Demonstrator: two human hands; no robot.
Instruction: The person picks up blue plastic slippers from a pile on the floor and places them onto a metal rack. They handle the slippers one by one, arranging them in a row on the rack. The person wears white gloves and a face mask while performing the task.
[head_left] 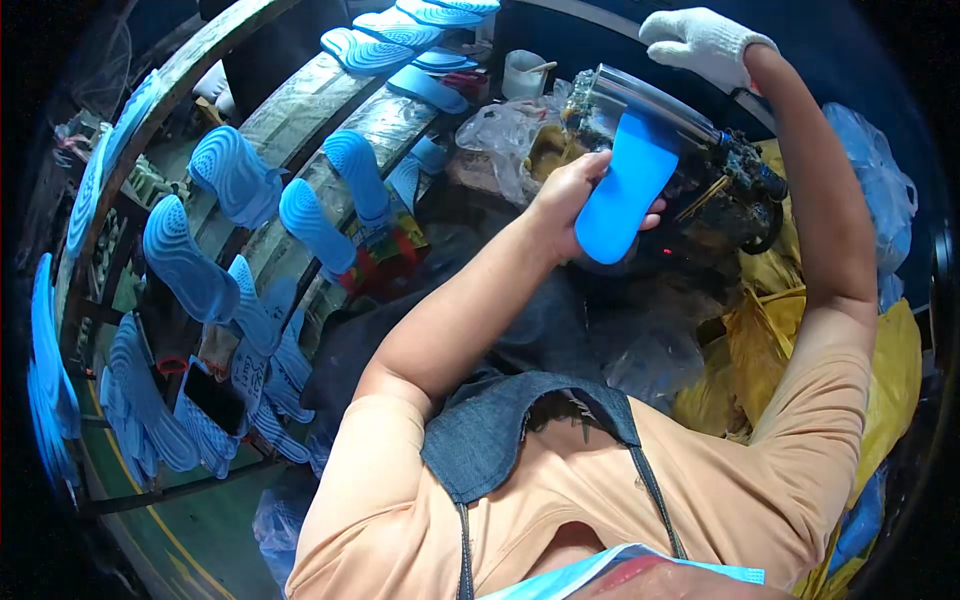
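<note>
My bare left hand [572, 205] is closed round the lower part of a smooth blue insole [628, 190], thumb on its left edge and fingertips showing at its right. The insole's upper end lies against a shiny metal roller [655, 103] on a grimy machine. My right hand [705, 45], in a white knitted glove, is raised beyond the roller at the upper right. Its fingers point left, the thumb stands a little apart, and nothing shows in it.
Several patterned blue insoles [190, 258] hang over curved rails [300, 110] on the left. A dark phone [215, 400] rests among them. A whitish cup with a stick [525, 75] stands behind clear plastic bags [505, 135]. Yellow sacks [740, 350] lie at the right.
</note>
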